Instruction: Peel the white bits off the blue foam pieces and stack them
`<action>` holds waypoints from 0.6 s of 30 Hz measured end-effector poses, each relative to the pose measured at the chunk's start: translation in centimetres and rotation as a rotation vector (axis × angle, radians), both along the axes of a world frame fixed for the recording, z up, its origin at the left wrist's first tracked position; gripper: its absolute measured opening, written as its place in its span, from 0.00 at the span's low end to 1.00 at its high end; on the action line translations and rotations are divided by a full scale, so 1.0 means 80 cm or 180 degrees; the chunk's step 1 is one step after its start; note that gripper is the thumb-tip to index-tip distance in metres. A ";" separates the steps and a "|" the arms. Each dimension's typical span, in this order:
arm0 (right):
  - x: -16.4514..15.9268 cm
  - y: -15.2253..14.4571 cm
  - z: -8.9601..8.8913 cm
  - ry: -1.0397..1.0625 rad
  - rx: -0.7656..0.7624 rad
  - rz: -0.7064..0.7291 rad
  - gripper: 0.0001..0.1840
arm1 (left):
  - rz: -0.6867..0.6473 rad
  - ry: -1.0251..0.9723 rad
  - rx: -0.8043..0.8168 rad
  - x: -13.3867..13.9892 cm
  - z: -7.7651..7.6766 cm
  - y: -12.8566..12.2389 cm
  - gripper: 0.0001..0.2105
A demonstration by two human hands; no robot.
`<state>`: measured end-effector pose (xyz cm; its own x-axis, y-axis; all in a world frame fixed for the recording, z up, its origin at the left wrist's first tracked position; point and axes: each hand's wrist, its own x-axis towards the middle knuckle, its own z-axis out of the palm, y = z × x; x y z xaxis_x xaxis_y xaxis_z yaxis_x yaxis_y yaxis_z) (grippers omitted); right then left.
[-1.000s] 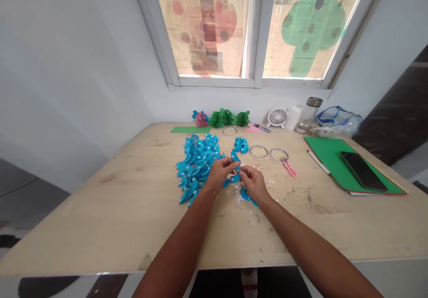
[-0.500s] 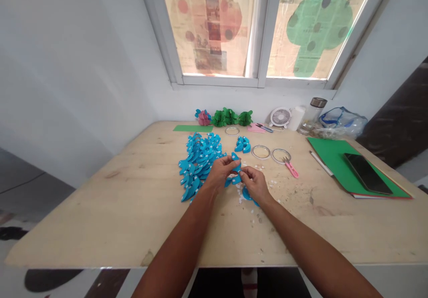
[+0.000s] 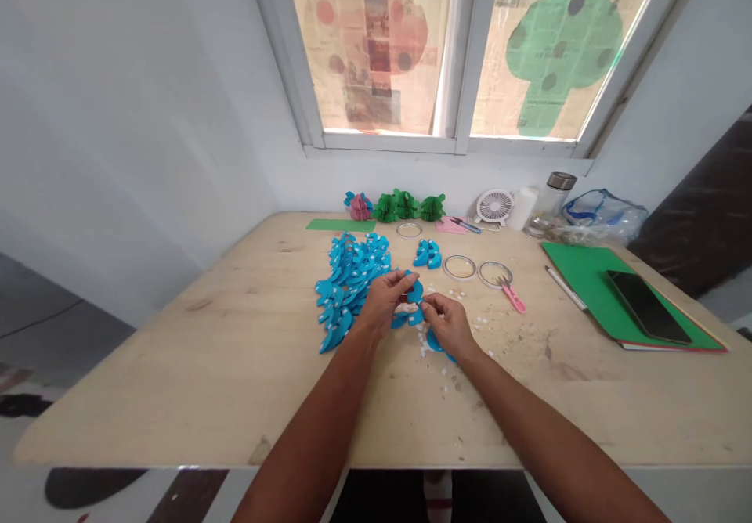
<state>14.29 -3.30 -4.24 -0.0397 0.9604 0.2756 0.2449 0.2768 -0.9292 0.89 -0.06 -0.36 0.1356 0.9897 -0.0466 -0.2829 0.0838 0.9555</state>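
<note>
Between my two hands is a curved blue paper piece (image 3: 414, 291). My left hand (image 3: 386, 297) pinches its upper left part between thumb and fingers. My right hand (image 3: 449, 322) is closed, its fingertips pressed at the piece's lower right edge; a small white bit shows there. More blue paper (image 3: 416, 317) shows just under the hands. Partly beneath my right hand lies another blue paper piece (image 3: 433, 340). Left of my hands spreads a large pile of folded blue paper pieces (image 3: 352, 272) with white tabs. A smaller blue group (image 3: 427, 254) stands behind my hands.
Tape rolls (image 3: 459, 267) and pink-handled scissors (image 3: 513, 296) lie to the right. White scraps (image 3: 455, 370) dot the wooden table (image 3: 193, 398). A phone (image 3: 646, 305) rests on green sheets (image 3: 579, 272). Green paper ornaments (image 3: 405, 205), a small fan (image 3: 494, 207) and a bottle (image 3: 555, 198) line the wall.
The blue piece in my left hand has turned, so its broad face now shows more. My right hand stays almost in place.
</note>
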 end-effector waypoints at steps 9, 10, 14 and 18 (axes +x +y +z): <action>-0.002 -0.002 0.001 -0.0157 0.0062 0.0101 0.12 | 0.0399 -0.0031 0.0123 -0.001 -0.007 0.006 0.10; -0.003 -0.002 0.001 -0.0168 0.0057 0.0116 0.12 | 0.0424 -0.0048 0.0138 -0.001 -0.007 0.006 0.10; -0.004 -0.003 0.002 -0.0208 0.0049 0.0143 0.12 | 0.0443 -0.0145 0.0084 -0.001 -0.006 0.005 0.10; -0.003 -0.001 0.000 -0.0137 0.0031 0.0100 0.12 | 0.0250 -0.0106 -0.0108 -0.002 -0.005 0.004 0.12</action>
<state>14.09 -3.38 -4.24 -0.0819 0.9558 0.2823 0.2756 0.2939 -0.9152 0.76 0.22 -0.74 0.0595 0.9953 -0.0770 -0.3215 0.0921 0.9424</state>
